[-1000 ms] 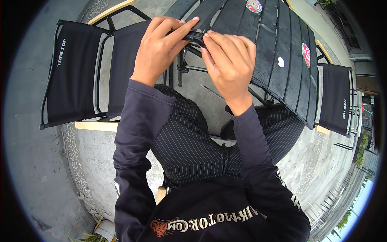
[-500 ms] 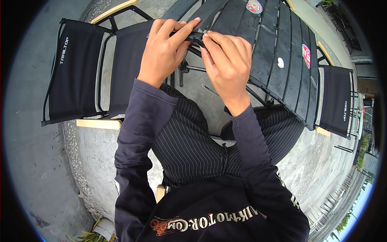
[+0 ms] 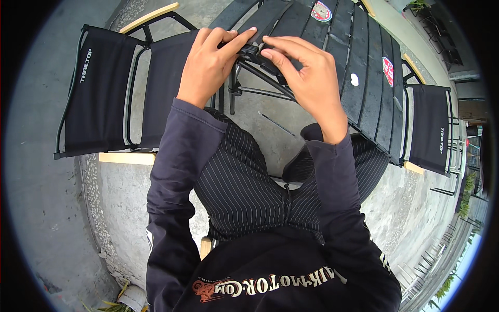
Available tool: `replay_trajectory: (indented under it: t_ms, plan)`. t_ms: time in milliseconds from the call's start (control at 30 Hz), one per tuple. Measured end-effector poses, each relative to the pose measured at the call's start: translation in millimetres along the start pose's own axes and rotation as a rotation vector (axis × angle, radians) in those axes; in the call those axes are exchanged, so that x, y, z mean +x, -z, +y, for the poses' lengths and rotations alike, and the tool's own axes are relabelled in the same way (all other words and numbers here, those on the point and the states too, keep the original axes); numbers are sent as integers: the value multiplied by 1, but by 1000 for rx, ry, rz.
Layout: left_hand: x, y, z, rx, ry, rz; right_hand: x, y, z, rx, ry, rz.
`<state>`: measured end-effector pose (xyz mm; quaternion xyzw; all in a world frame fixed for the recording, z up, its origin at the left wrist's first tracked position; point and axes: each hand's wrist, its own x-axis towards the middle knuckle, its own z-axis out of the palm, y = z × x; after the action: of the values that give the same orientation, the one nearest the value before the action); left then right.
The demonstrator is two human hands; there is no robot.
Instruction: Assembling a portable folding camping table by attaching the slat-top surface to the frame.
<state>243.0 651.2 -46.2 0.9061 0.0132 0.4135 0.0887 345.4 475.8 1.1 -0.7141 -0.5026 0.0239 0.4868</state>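
Note:
Over the near left corner of the slatted black table [image 3: 306,31], my left hand [image 3: 208,62] grips a small black object [image 3: 249,50]. Its exact kind is unclear, since the fingers cover part of it and the table behind is just as dark. The left index finger stretches along the top of the object. My right hand [image 3: 312,73] is just right of it, thumb and index finger parted, with nothing visible between their tips.
Black folding chairs with wooden armrests stand left [image 3: 101,88] and right [image 3: 430,127] of the table. Round stickers [image 3: 321,11] and a white spot [image 3: 354,79] mark the tabletop. A thin dark stick [image 3: 278,125] lies on the concrete floor. A potted plant [image 3: 132,297] is at the lower left.
My right hand has drawn away from the black object to the right, its thumb and index finger spreading. The left hand keeps its hold in nearly the same place.

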Motion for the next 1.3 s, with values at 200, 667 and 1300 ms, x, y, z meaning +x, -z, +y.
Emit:
replay_trajectory:
  t_ms: [200,667,1300]
  plan:
    - [5,0,0,37,-16,-10,48,22,23,-312,558,-239]
    - [-2,2,-2,38,12,-20,70,16,53,-338,746,-309]
    - [3,4,0,-51,-174,120,67,12,58,-440,888,-218]
